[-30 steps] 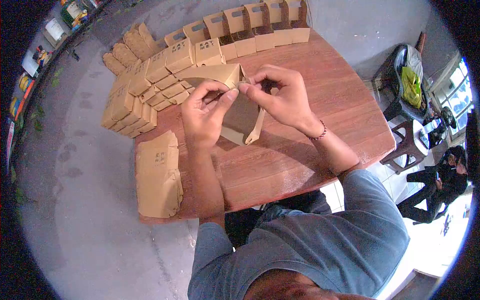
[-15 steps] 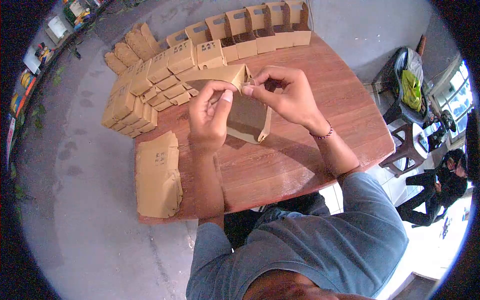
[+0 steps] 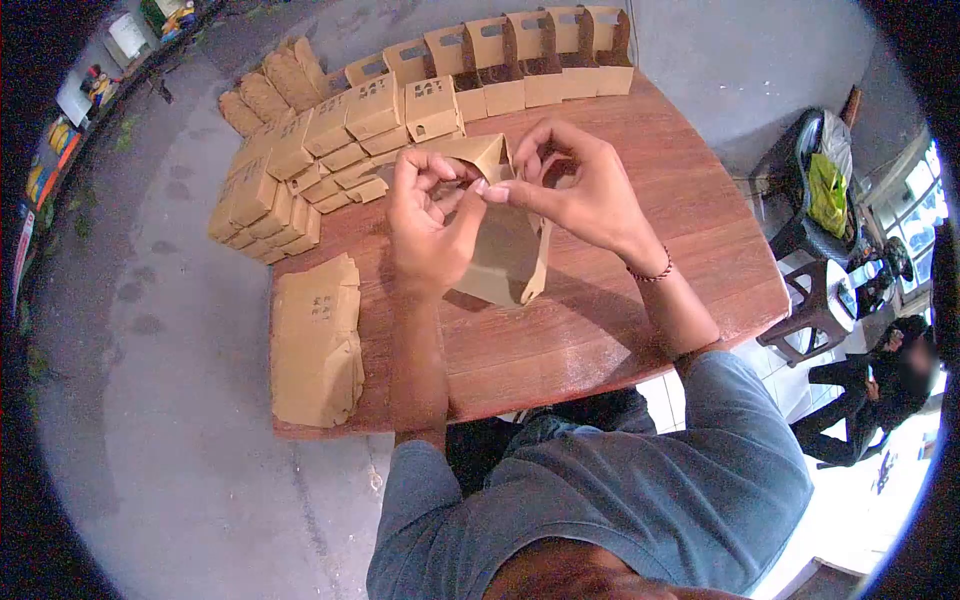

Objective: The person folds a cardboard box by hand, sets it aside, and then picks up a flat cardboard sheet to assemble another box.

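Over the table, a partly folded brown cardboard box (image 3: 500,255) stands tilted between my two hands. My left hand (image 3: 432,220) is closed at its upper left edge, thumb and fingers pinching the cardboard. From the other side my right hand (image 3: 585,190) pinches the same edge, its thumb tip almost meeting my left thumb. The exact fold under the fingertips is hidden. To the left of my left forearm lies a stack of flat cardboard blanks (image 3: 318,340) with dark print on top.
Stacked folded boxes (image 3: 375,105) fill the table's far left. Behind them, a row of open boxes with handle cutouts (image 3: 495,55) follows the far edge. On the right are a plastic stool (image 3: 815,310), a dark chair holding bags (image 3: 815,190), and a seated person (image 3: 870,395).
My fingertips have shifted slightly lower along the box edge, with the thumbs drawn close together. The box has tipped a little, and the whole view has moved slightly.
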### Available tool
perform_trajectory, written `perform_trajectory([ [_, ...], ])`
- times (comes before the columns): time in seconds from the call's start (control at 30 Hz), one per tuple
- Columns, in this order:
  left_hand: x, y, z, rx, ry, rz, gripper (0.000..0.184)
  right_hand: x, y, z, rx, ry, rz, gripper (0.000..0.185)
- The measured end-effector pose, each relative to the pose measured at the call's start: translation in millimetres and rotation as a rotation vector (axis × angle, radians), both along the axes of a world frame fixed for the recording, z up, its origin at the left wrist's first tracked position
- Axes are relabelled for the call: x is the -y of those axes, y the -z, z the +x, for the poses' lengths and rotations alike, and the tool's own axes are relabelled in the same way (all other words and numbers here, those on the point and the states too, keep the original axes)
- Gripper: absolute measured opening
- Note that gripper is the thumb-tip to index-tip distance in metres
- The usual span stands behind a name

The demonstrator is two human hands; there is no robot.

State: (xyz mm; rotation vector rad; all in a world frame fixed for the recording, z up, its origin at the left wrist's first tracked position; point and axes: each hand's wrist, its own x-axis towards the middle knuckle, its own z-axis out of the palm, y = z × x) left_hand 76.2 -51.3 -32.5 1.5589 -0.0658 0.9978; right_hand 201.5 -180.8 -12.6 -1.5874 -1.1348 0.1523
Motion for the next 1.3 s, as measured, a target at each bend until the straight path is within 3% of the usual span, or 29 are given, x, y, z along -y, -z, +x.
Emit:
perform_trajectory([
  [0.03,1.4,0.0,0.4,-0.001,-0.001,-0.001,0.033,-2.9,1.3,-1.1,0.001,-0.001,0.0,0.042],
  [0.1,7.1,-3.0,-1.4,-0.055,-0.003,-0.002,0.033,-10.6,5.1,-3.7,0.171,0.08,0.381,0.049],
  [0.2,6.9,2.2,1.8,-0.107,-0.053,0.1,0.031,-7.7,4.8,-1.9,0.137,-0.087,0.188,0.044],
  [0.23,5.7,4.4,4.2,-0.104,-0.101,0.205,0.029,-8.0,5.1,-2.3,0.135,-0.087,0.188,0.044],
  [0.5,13.5,-5.2,2.4,-0.132,-0.182,0.251,0.029,-6.8,6.2,-1.7,0.081,-0.159,0.156,0.025],
  [0.7,8.0,1.3,4.7,-0.071,-0.194,0.199,0.031,-6.1,8.7,0.9,0.078,-0.162,0.163,0.025],
  [0.97,14.9,-2.3,5.5,-0.135,-0.443,0.471,0.024,-10.9,14.1,1.1,-0.037,-0.222,0.21,0.028],
  [1.1,13.1,-9.0,-6.3,-0.12,-0.423,0.436,0.024,-7.4,8.1,8.3,-0.116,-0.202,0.224,0.028],
  [1.2,-0.7,-13.6,-23.6,-0.014,-0.412,0.273,0.026,0.2,-2.6,22.3,-0.114,-0.165,0.214,0.029],
  [1.27,-21.0,-13.6,-30.8,0.241,-0.583,0.23,0.026,9.6,-11.8,25.8,-0.206,-0.156,0.196,0.029],
  [1.3,-27.0,-16.1,-34.3,0.24,-0.583,0.23,0.026,11.2,-11.7,29.0,-0.207,-0.156,0.196,0.029],
])
